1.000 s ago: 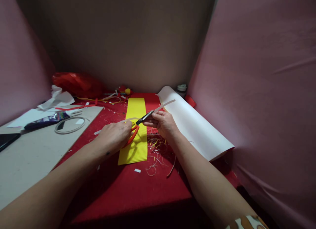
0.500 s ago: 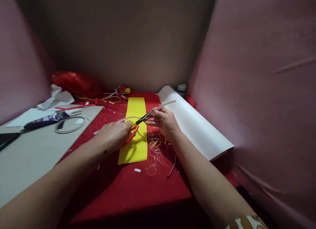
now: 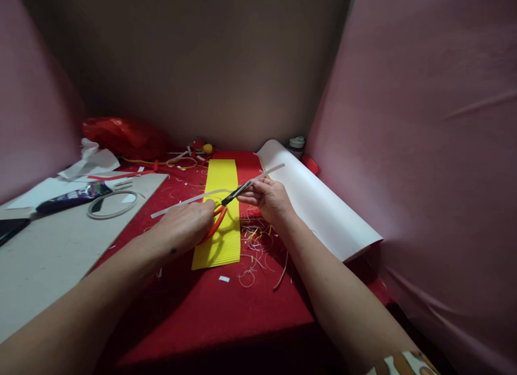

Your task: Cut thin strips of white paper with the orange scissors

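Observation:
My left hand (image 3: 183,227) grips the orange handles of a pair of scissors (image 3: 226,205), whose dark blades point up and right. My right hand (image 3: 270,200) pinches a thin white paper strip (image 3: 266,173) right at the blade tips. A long narrow sliver of the strip (image 3: 183,201) hangs out to the left, past the scissors. Both hands hover over a yellow corrugated sheet (image 3: 221,213) lying on the red cloth (image 3: 226,305).
A rolled white paper sheet (image 3: 323,208) lies at the right. A grey board (image 3: 52,251) at the left carries a dark glue tube (image 3: 70,197) and a white ring (image 3: 112,205). Paper shreds (image 3: 258,245) litter the cloth; a red plastic bag (image 3: 121,138) sits behind.
The scissors have cut further along the strip. A long thin sliver now sticks out to the left, where only a short piece showed before. Both hands have barely shifted.

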